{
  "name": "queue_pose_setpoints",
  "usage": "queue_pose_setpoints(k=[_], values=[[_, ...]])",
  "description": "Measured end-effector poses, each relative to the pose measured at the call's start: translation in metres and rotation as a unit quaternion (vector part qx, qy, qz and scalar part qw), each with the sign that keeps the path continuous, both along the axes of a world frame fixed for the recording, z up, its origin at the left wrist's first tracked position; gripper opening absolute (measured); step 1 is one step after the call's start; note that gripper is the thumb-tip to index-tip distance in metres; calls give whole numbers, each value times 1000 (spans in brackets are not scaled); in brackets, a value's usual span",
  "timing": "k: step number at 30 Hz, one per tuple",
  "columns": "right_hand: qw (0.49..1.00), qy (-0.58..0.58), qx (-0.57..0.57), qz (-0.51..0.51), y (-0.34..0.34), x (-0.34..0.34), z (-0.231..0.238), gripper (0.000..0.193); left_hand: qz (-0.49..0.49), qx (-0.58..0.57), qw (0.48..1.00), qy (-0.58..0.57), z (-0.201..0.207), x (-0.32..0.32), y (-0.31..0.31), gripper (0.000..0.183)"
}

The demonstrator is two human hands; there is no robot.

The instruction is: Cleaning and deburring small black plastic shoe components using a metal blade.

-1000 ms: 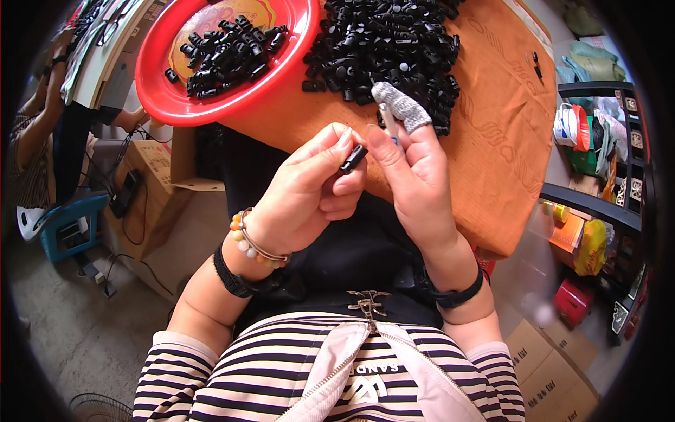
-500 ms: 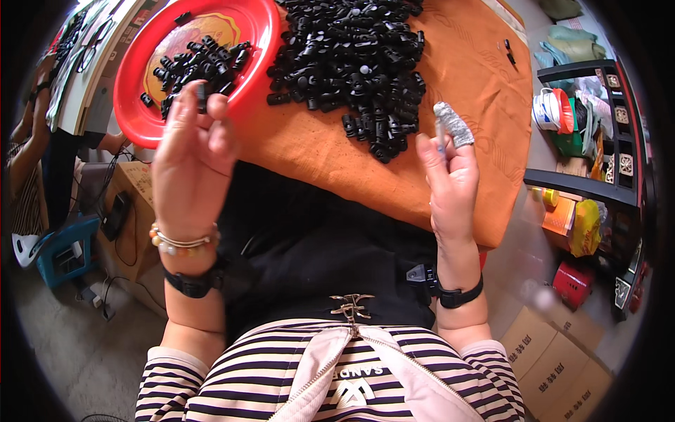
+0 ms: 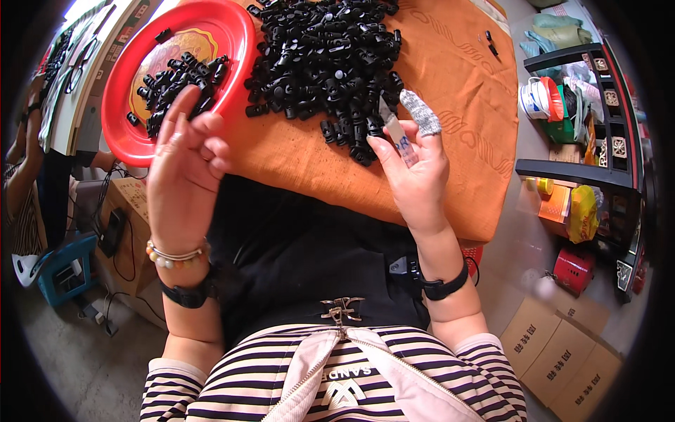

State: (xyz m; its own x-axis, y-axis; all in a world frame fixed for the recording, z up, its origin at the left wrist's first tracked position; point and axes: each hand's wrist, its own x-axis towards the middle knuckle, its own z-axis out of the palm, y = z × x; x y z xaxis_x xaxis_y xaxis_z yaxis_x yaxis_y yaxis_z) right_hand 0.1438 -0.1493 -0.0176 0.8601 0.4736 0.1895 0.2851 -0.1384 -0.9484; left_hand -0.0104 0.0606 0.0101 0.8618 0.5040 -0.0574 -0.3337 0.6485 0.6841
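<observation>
Upper left: left hand [image 3: 184, 165], loosely open, seemingly empty, at round red plastic tray [image 3: 110, 112] | Right of centre: right hand [image 3: 422, 176] pinches slim pale-handled blade [image 3: 393, 128], tip outward, likely for safety

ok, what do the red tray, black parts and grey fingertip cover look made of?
Red tray: probably plastic, glossy; smooth, with a light sheen along the rim.
Black parts: likely moulded plastic, slightly shiny; small glints, though coated metal can't be ruled out.
Grey fingertip cover: seems knitted yarn, matte; flecked, textile-like surface, fibre unclear.
</observation>
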Motion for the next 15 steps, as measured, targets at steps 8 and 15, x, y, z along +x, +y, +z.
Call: queue_pose_setpoints(k=[8,15], values=[[998,-36,-51,-7,5,2,-1,47,-128,32,974,183,2,15,-52,28],[999,-37,-34,1,1,-3,8,46,-203,47,957,202,6,19,-69,27]])
